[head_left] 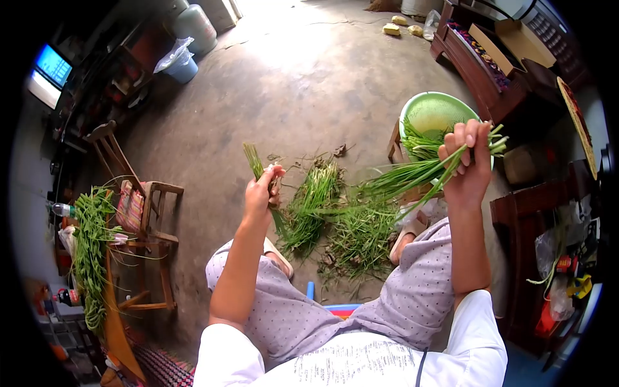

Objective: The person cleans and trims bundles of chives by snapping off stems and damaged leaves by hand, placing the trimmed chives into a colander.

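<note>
My left hand (pixel 265 188) is closed around a small bunch of thin green stalks that look like chives (pixel 253 160), their cut ends pointing up. Raised at the right, my right hand (pixel 469 158) grips a larger bunch of chives (pixel 403 180), with pale ends out to the right and leaf tips trailing left. Just behind that hand stands a light green colander (pixel 435 106) with more chives in it. On the floor between my feet lie a pile of chives (pixel 316 206) and a heap of loose leaves and trimmings (pixel 364 242).
A wooden chair (pixel 158 187) stands at left, near a bench piled with leafy green stems (pixel 93 258). Farther back are a lined blue bucket (pixel 180 68) and a gas cylinder (pixel 195 29). Dark wooden furniture (pixel 464 64) lines the right side. Yellowish lumps (pixel 391 29) lie on the far floor.
</note>
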A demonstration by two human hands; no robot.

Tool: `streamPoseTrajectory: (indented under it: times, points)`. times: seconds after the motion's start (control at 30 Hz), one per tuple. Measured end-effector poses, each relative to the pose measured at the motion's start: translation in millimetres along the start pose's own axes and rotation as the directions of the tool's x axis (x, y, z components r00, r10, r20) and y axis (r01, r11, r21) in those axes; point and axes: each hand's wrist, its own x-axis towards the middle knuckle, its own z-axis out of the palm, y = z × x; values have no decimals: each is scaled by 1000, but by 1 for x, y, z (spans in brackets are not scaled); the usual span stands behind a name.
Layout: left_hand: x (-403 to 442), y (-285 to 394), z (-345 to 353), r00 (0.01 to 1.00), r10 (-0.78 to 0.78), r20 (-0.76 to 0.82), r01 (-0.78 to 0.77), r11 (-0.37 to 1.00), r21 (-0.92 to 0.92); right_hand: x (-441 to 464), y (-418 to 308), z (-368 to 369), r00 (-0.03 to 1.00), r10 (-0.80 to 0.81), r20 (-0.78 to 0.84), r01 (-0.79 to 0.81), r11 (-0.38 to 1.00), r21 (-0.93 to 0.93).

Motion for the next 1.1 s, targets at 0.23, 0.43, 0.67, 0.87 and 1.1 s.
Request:
streamPoseTrajectory:
  times: [0.23,0.43,0.67,0.87,1.1]
  points:
    - [-28,6,24,944,-21,330,14,1000,21,1,12,-1,989,150,-11,-151,982,-113]
    - [-43,6,40,873,-53,484,44,999,29,-2,29,7,976,211,-59,-219,916,-337]
    - [-67,6,65,836,9,549,-100,986,136,-9,51,12,951,300,-79,-309,887,-345]
    - [-65,-2,70,815,-12,579,-95,984,153,-12,61,24,920,300,-253,-387,802,-456]
    - [-60,2,46,742,-264,616,97,952,291,11,27,-5,922,107,-373,-225,930,-290]
